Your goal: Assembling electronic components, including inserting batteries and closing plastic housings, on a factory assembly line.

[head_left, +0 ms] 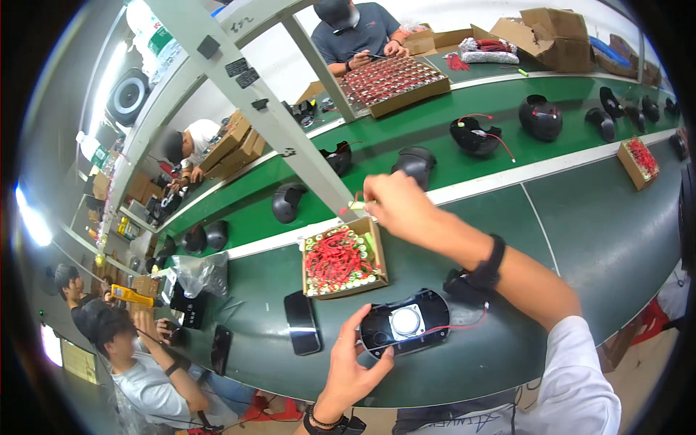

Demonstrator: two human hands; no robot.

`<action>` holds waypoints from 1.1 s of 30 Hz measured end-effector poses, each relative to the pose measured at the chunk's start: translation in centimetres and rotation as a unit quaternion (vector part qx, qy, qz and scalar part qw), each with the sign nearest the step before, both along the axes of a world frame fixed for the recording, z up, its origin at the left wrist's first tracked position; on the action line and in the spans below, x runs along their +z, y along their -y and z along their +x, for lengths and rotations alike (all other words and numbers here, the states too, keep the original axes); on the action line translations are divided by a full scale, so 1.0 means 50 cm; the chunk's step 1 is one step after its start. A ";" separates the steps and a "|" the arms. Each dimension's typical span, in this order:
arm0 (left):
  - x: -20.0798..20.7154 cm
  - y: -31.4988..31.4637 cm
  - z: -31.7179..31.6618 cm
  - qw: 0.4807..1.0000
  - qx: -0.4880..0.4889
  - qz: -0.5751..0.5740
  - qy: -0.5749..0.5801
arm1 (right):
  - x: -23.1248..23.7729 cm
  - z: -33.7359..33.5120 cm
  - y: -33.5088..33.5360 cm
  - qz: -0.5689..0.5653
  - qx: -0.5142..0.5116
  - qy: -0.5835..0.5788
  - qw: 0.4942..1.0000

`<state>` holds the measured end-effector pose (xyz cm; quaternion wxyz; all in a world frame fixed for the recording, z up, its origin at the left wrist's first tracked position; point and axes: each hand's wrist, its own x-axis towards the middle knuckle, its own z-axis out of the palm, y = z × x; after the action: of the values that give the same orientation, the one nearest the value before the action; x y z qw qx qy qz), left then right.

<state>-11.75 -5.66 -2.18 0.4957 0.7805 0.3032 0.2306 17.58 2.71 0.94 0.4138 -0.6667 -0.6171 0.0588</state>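
My left hand (354, 368) grips the near left edge of an oval black plastic shell (435, 310), open side up on the green table. A round silver-white speaker (407, 322) sits inside it, and a red wire with a small white connector trails out to the right. Raised above the table, my right hand (399, 205) pinches a small pale-green battery cell (357, 206) with a red lead. Just below that hand stands a cardboard box (380, 270) packed with similar green cells and tangled red wires. Another black part (455, 284) lies beneath my right wrist, partly hidden.
A green conveyor belt (464, 170) carries several black rounded shells beyond the table. A metal post (286, 138) rises in front of it. Left of my shell lie a black phone (302, 322) and a clear plastic bag (199, 274). Co-workers sit left and across; a smaller box (638, 163) stands far right.
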 end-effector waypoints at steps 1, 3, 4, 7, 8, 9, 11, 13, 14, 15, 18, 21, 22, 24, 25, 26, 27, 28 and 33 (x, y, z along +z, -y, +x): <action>-0.014 0.010 0.014 1.000 -0.013 0.027 0.001 | 0.028 0.029 0.046 0.035 0.038 -0.080 0.995; -0.010 0.024 0.042 0.999 -0.026 0.029 -0.012 | 0.071 0.064 0.127 -0.013 0.096 -0.315 0.944; -0.010 0.028 0.057 0.998 -0.032 0.036 -0.029 | 0.070 0.082 0.160 0.011 0.108 -0.313 0.944; -0.040 0.008 0.127 0.989 -0.085 0.124 -0.003 | 0.063 0.110 0.265 0.005 0.106 -0.330 0.938; -0.048 0.004 0.153 0.987 -0.097 0.126 0.012 | 0.055 0.108 0.297 0.029 0.117 -0.339 0.933; -0.063 -0.003 0.176 0.982 -0.115 0.148 0.027 | 0.047 0.101 0.325 0.052 0.129 -0.347 0.927; -0.066 -0.001 0.231 0.981 -0.157 0.091 0.069 | 0.036 0.085 0.379 0.045 0.109 -0.332 0.936; -0.081 0.001 0.264 0.976 -0.178 0.087 0.088 | 0.030 0.058 0.412 0.086 0.084 -0.317 0.941; -0.095 0.003 0.277 0.973 -0.180 0.102 0.098 | 0.011 0.050 0.424 0.098 0.073 -0.325 0.938; -0.106 0.004 0.286 0.971 -0.181 0.116 0.108 | -0.014 0.041 0.433 0.122 0.064 -0.337 0.931; -0.122 0.014 0.303 0.958 -0.210 0.097 0.170 | -0.056 0.021 0.462 0.121 0.005 -0.245 0.962; -0.117 0.011 0.294 0.963 -0.225 0.064 0.136 | -0.085 0.019 0.459 0.166 0.046 -0.116 0.978; -0.128 0.008 0.298 0.960 -0.229 0.039 0.156 | -0.092 0.022 0.457 0.161 0.048 -0.121 0.978; -0.128 0.004 0.293 0.963 -0.229 0.071 0.127 | -0.105 0.029 0.457 0.121 0.069 -0.080 0.987; -0.129 0.002 0.291 0.961 -0.232 0.110 0.101 | -0.110 0.032 0.456 0.118 0.070 -0.083 0.987; -0.132 0.002 0.291 0.962 -0.230 0.107 0.101 | -0.110 0.034 0.456 0.115 0.082 -0.048 0.989; -0.135 0.002 0.290 0.961 -0.240 0.060 0.125 | -0.109 0.036 0.456 0.113 0.093 -0.012 0.989; -0.138 0.003 0.287 0.957 -0.250 0.011 0.148 | -0.105 0.036 0.461 0.110 0.095 -0.014 0.989; -0.130 0.001 0.276 0.958 -0.243 0.047 0.144 | -0.088 0.028 0.470 0.062 0.069 0.118 0.989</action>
<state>2.07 -5.73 -8.69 0.5380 0.8116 0.0185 0.2271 18.98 -20.78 -3.46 0.3734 -0.5979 -0.7087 -0.0300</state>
